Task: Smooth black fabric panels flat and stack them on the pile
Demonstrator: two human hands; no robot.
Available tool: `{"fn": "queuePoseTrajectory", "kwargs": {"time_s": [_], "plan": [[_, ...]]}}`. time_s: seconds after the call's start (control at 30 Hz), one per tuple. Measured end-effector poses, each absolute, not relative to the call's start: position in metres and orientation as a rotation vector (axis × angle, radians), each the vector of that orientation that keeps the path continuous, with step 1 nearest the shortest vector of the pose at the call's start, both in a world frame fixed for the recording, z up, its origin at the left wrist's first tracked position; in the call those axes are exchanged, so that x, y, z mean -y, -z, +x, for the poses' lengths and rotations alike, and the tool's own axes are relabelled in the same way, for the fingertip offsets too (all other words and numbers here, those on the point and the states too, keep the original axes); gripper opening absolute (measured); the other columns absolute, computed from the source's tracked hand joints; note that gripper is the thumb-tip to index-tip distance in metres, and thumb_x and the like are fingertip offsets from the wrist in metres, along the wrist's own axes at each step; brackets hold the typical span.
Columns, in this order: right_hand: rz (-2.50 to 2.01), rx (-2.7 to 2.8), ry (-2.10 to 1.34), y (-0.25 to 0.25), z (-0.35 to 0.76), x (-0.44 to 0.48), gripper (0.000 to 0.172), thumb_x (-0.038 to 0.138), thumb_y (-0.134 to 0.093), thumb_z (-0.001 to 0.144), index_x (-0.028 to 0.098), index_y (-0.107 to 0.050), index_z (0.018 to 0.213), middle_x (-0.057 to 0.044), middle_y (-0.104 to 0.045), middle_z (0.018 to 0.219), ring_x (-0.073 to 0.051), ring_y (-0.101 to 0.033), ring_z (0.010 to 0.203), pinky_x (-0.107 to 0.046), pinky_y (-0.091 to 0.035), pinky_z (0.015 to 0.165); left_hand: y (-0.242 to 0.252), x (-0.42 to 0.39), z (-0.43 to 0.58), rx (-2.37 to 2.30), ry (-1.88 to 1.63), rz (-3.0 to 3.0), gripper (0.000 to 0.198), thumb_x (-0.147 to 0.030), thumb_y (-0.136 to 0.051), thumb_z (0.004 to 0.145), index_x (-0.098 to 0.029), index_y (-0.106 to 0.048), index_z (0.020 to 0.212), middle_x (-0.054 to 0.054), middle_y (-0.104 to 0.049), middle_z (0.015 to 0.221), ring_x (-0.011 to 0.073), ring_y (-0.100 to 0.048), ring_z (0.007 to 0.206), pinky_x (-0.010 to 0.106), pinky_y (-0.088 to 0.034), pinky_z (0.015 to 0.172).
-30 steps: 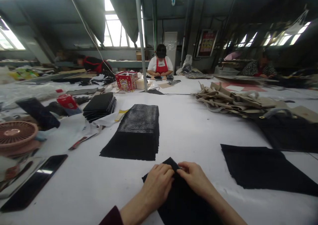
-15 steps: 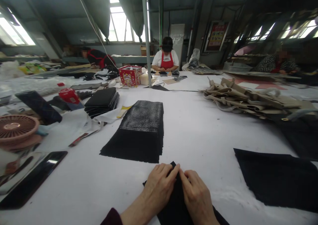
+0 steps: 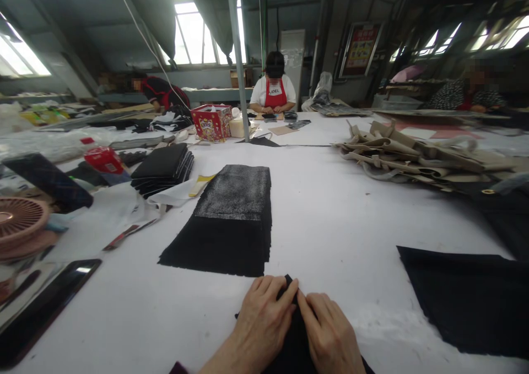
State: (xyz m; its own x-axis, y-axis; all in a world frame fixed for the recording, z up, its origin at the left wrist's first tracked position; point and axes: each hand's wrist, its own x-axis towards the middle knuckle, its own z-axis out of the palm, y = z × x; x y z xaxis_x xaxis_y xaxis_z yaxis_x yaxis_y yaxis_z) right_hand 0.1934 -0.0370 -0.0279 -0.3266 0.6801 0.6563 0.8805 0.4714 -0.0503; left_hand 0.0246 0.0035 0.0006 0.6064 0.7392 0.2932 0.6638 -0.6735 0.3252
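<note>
Beneath and between the bare left hand [image 3: 264, 316] and bare right hand [image 3: 330, 330], a matte black fabric piece [image 3: 294, 343] lies on the smooth white tabletop [image 3: 330, 209]; both hands bear on it with index fingertips close together, but whether either pinches it cannot be told. Even fingertip pressure should keep its edge straight and prevent slipping. Maintain clearance from the grey-dusted stack of black fabric panels [image 3: 215, 244] just beyond the hands.

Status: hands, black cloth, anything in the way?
Left hand and right hand on black cloth, close together. Cloth partly hidden beneath them. Black fabric pile just beyond, no obstruction seen.
</note>
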Motion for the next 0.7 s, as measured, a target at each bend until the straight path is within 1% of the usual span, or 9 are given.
{"fn": "queuePoseTrajectory", "kwargs": {"time_s": [0.17,0.53,0.7], "plan": [[-1.286,2.101,0.413,0.0276,0.1932,0.0369,0.033,0.005,-0.033,0.097,0.006,-0.058,0.119,-0.010,-0.058,0.085,-0.020,-0.052,0.076,-0.032,-0.043,0.065,0.0029,-0.0031,0.0248,-1.169,-0.630,2.634,0.042,-0.014,-0.048,0.095,-0.020,-0.051,0.135,0.009,-0.059,0.115,0.0243,-0.055,0.100,0.044,-0.049,0.091],[-1.286,2.110,0.403,0.0285,0.1926,0.0367,0.034,0.003,-0.034,0.095,0.004,-0.058,0.119,-0.011,-0.059,0.085,-0.020,-0.053,0.076,-0.033,-0.043,0.065,0.0027,-0.0034,0.0247,-1.189,-0.588,2.621,0.043,-0.014,-0.051,0.094,-0.020,-0.051,0.137,0.009,-0.058,0.117,0.0241,-0.054,0.103,0.044,-0.047,0.093],[-1.284,2.095,0.415,0.0277,0.1921,0.0363,0.034,0.005,-0.034,0.096,0.006,-0.058,0.119,-0.009,-0.058,0.083,-0.020,-0.053,0.075,-0.032,-0.043,0.064,0.0003,-0.0032,0.0257,-1.201,-0.568,2.600,0.044,-0.015,-0.051,0.093,-0.021,-0.051,0.137,0.008,-0.059,0.118,0.0243,-0.054,0.103,0.045,-0.047,0.093]]}}
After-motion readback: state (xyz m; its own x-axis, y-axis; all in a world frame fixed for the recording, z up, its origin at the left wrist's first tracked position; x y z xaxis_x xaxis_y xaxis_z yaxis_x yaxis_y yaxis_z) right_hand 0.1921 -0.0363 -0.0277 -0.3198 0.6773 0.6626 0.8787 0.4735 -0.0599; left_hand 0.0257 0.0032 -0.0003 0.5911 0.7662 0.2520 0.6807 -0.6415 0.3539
